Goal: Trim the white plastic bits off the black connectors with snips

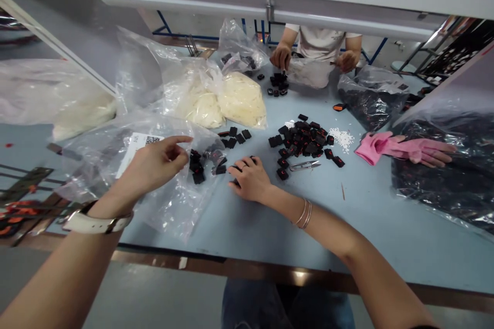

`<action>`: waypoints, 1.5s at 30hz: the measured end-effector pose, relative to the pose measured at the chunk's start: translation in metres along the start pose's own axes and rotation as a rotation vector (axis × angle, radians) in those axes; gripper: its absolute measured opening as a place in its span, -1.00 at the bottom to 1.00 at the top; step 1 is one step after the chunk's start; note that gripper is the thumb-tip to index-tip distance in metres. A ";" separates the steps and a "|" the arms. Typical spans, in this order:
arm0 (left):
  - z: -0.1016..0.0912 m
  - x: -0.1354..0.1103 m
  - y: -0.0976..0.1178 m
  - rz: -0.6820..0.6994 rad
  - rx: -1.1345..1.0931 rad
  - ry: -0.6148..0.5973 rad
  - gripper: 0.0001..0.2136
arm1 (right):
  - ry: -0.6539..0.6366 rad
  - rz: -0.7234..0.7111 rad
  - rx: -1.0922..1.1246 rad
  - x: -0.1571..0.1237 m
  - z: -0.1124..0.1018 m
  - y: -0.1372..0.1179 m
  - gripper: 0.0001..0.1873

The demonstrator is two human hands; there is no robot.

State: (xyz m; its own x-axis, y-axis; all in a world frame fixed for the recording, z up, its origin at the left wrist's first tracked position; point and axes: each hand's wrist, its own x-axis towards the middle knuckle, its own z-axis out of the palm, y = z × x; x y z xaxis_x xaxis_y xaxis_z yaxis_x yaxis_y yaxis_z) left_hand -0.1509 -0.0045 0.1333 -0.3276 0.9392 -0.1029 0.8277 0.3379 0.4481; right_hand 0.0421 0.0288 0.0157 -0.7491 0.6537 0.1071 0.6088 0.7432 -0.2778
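My left hand [160, 162] is over a clear plastic bag [170, 211] lying on the table. Its index finger points right and the thumb stands apart from it; I see no grip on the film. Several small black plastic pieces [197, 167] lie at the bag's right end, by those fingertips. Palm down on the table, my right hand [251, 180] curls its fingers over more black pieces, which show dark between the fingers. A white label with a printed code [133, 151] lies partly under my left wrist.
A heap of black pieces with red marks [304, 139] lies right of centre, beside thread snips [304, 165] and white bits [341, 139]. Bags of pale material [241, 97], a pink glove [374, 148] and a dark-filled bag [443, 185] stand around. Opposite, a co-worker's hands [281, 55] hold a clear bag.
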 end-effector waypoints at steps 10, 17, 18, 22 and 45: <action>0.007 0.002 -0.013 0.055 -0.026 0.012 -0.43 | 0.050 0.107 0.279 0.004 0.002 0.022 -0.73; 0.012 0.004 -0.021 0.078 -0.106 0.013 -0.39 | 0.354 0.550 1.811 0.014 -0.016 0.049 -0.79; 0.012 0.003 -0.021 0.083 -0.108 0.015 -0.39 | 0.302 0.552 2.038 0.013 -0.020 0.052 -0.79; 0.012 0.001 -0.015 0.073 -0.095 0.011 -0.42 | 0.115 0.570 2.454 0.008 -0.033 0.051 -0.87; 0.020 -0.002 -0.017 0.213 0.121 0.068 -0.46 | 0.271 0.793 2.439 0.020 -0.031 0.021 -0.73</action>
State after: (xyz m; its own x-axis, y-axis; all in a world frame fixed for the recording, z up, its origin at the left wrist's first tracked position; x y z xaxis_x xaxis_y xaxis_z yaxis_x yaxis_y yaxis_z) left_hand -0.1547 -0.0110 0.1080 -0.1665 0.9850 0.0446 0.9286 0.1414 0.3431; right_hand 0.0478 0.0616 0.0418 -0.5173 0.7156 -0.4693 -0.6644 -0.6815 -0.3068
